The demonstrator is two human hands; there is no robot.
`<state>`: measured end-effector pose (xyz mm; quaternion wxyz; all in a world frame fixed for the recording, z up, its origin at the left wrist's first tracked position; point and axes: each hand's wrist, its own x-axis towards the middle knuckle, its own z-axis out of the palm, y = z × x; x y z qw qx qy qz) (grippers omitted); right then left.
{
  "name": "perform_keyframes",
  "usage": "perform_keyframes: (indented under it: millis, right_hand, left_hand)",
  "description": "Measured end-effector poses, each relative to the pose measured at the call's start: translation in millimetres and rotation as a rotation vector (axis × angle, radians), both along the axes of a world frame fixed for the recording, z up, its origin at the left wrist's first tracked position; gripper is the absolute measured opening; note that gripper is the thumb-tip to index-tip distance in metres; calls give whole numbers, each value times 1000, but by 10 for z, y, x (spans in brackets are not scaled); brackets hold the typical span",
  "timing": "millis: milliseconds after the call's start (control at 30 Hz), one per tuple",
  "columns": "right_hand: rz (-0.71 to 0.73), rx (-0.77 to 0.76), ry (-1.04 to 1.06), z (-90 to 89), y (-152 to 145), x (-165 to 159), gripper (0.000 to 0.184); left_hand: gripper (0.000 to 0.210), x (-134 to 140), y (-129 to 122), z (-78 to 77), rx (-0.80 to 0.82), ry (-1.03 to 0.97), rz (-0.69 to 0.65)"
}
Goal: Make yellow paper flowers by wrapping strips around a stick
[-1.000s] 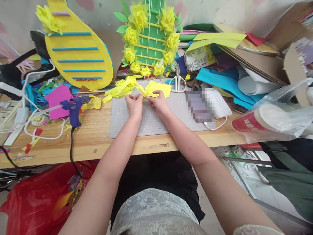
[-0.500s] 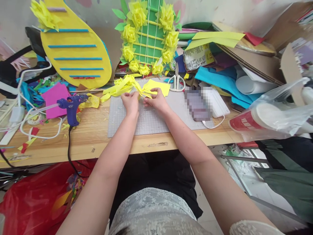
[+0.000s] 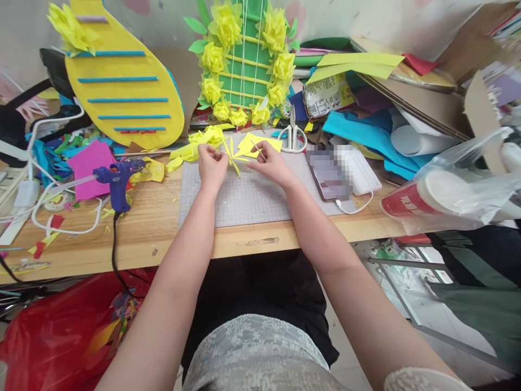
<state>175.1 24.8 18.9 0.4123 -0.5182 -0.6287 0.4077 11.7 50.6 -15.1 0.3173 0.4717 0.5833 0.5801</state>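
Note:
Over the grey cutting mat, my left hand pinches one side of a yellow paper piece cut into narrow petals that spread like a star. My right hand is closed around a thin pale stick that points up and left. Its lower fingertips are beside a petal tip; whether they touch it I cannot tell. Just behind my hands lie yellow paper sheets and a heap of crumpled yellow paper. White-handled scissors rest at the mat's back edge.
A blue glue gun stands on the left, its cable hanging over the table edge. A phone lies right of my hands. Behind are a yellow cutout and a green one with yellow paper flowers. A bagged cup is far right.
My hands have moved apart, the right one going rightward. The yellow paper between them has opened from a gathered bunch into a star. The thin stick now stands out above my right fingers.

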Motion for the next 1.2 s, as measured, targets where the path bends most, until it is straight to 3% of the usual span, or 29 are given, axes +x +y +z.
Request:
perform_keyframes:
  millis: [133,333,467,567,733,967,1200]
  right_hand:
    - [-87,75,-277,-145,26,-140,11]
    - [-230,94,-288,-171,23,-170,9]
    - [-162,35,-349,-195,17,-144,20]
    - [-143,21,-395,-219,30,-142,16]
    - [-204,24,-384,-214,57,-141,11]
    - [-293,20,-341,-249,96,-133,9]
    - [-253,32,-410,-240,101,-109,10]
  left_hand:
    - [35,44,-16,-7,48,69,-114]
    - [34,31,-187,114,212,246,-39]
    - [30,73,-357,199,56,296,-131]
    - [37,102,-403,216,-87,449,-207]
    - [30,100,-349,169,-136,642,-150]
    - [36,96,-256,22,-27,516,-218]
    - [28,98,-205,-24,72,434,-238]
